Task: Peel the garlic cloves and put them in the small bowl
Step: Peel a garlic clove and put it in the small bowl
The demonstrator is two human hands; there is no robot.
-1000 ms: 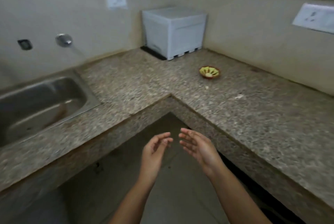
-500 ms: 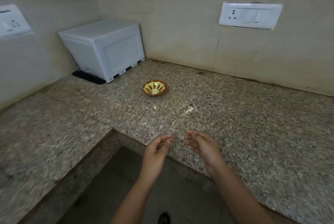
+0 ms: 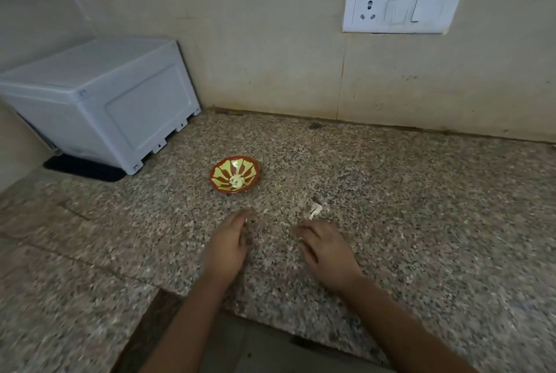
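As left hand (image 3: pixel 227 241) & right hand (image 3: pixel 326 253) hung low-centre over the desk (image 3: pixel 421 222), fingers (image 3: pixel 304 232) loosely curled, empty, small bowl (image 3: pixel 221 168) w/ garlic (image 3: pixel 236 181) sat just above, prob. for easy drops.

Speckled granite counter (image 3: pixel 421 222); glossy painted small bowl (image 3: pixel 219 172).

The box (image 3: pixel 99 101) occupies the back left corner of the counter (image 3: pixel 421 192). The small bowl (image 3: pixel 251 166) stands just right of and before it, with garlic cloves (image 3: pixel 236 181) inside. A peel scrap (image 3: pixel 315 210) lies farther right. The left hand (image 3: pixel 227 244) and right hand (image 3: pixel 326 249) are nearer the front edge, apart.
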